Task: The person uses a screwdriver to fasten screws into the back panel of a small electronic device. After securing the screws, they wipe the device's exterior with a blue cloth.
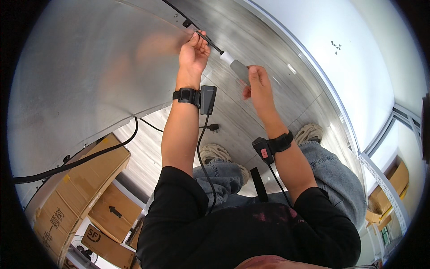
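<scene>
A screwdriver point(239, 69) with a grey handle and white collar slants up and left toward the edge of a large bare metal panel point(98, 67). Around the back of its handle, the fingers of my right hand point(260, 89) are closed. My left hand point(193, 56) is raised at the panel's edge, thumb and fingers closed about the dark shaft near its far end. The tip is hidden at those fingers, and whether a screw is there I cannot tell. Just beyond, a small black fitting point(187, 23) sits on the edge.
A thick black cable point(80, 162) runs from the panel's lower edge, and a black plug point(214, 127) hangs over the wooden floor point(304, 94). Cardboard boxes point(114, 210) stand at lower left. A white curved surface point(349, 76) rises at right, with several small dark pieces point(336, 45) on it.
</scene>
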Demonstrator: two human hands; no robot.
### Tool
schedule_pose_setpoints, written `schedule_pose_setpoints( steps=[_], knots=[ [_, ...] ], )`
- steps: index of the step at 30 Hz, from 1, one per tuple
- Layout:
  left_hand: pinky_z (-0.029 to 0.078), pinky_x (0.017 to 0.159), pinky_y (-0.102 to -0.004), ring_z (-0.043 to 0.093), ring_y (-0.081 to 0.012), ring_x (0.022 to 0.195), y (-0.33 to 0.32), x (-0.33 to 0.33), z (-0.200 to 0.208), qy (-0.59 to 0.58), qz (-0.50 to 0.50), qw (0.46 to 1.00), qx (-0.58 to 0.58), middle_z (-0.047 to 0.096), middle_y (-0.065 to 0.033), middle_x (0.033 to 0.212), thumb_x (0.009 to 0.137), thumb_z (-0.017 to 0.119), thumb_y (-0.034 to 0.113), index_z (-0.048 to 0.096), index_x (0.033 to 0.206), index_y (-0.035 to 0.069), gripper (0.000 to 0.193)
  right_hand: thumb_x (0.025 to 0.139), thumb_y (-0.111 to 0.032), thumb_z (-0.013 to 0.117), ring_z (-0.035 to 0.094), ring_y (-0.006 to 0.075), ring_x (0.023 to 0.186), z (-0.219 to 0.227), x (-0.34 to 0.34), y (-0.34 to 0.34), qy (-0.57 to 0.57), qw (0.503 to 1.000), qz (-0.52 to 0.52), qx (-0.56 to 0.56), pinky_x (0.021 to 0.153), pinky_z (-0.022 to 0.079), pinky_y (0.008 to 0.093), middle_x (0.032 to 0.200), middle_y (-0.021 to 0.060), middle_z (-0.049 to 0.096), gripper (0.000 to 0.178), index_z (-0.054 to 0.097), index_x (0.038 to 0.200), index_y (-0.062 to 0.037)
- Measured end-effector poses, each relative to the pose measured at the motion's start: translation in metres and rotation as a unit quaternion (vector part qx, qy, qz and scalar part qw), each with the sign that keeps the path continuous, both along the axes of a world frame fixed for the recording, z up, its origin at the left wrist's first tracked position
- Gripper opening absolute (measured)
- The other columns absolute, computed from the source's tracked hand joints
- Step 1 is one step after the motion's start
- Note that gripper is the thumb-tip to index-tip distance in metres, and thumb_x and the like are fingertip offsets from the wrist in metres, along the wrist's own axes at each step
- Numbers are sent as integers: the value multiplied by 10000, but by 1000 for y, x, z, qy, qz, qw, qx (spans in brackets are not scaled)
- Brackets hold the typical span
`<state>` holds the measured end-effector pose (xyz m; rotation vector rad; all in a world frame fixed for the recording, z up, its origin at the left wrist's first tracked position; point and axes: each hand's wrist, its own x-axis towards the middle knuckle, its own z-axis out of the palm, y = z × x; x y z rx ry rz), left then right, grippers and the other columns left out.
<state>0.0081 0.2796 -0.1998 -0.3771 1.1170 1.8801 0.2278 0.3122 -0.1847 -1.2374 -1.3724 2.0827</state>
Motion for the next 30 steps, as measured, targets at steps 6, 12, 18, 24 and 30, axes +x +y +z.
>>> schedule_pose_setpoints(
  steps=[6, 12, 18, 24, 30],
  knots=[
    [448, 639, -251, 569, -116, 718, 0, 0, -2, -6, 2, 1000, 1, 664, -37, 889, 919, 530, 138, 612, 945, 76, 106, 842, -196, 654, 512, 127, 500, 3, -5, -8, 15, 999, -41, -14, 426, 432, 269, 1039, 167, 461, 500, 350, 1201, -26],
    [447, 641, -254, 569, -116, 714, 2, 0, -4, -7, -1, 1000, 6, 665, -36, 889, 917, 531, 137, 615, 938, 79, 104, 824, -138, 666, 531, 134, 530, -5, -6, -14, -36, 984, -44, 169, 470, 468, 275, 963, 147, 499, 533, 340, 1225, -6],
    [457, 659, -275, 585, -148, 732, -1, -5, -9, -15, -2, 1000, 15, 665, -53, 932, 927, 516, 145, 606, 964, 68, 124, 841, -186, 663, 512, 130, 525, 1, -2, 1, 14, 997, -31, -63, 467, 458, 271, 945, 142, 506, 531, 344, 1228, -11],
    [457, 659, -273, 579, -144, 737, -2, -4, -8, -12, 3, 1000, 9, 663, -55, 948, 926, 518, 143, 603, 967, 59, 127, 842, -214, 668, 490, 120, 473, 11, -5, -6, 25, 993, -64, -99, 411, 425, 261, 979, 150, 497, 496, 365, 1177, -10],
    [457, 660, -276, 575, -143, 730, 1, -2, -5, -13, 0, 1000, 11, 662, -60, 952, 925, 517, 137, 602, 969, 53, 128, 856, -253, 644, 477, 106, 461, -26, -6, -17, -26, 986, -69, 146, 394, 404, 259, 931, 125, 511, 429, 418, 1116, 3]
  ],
)
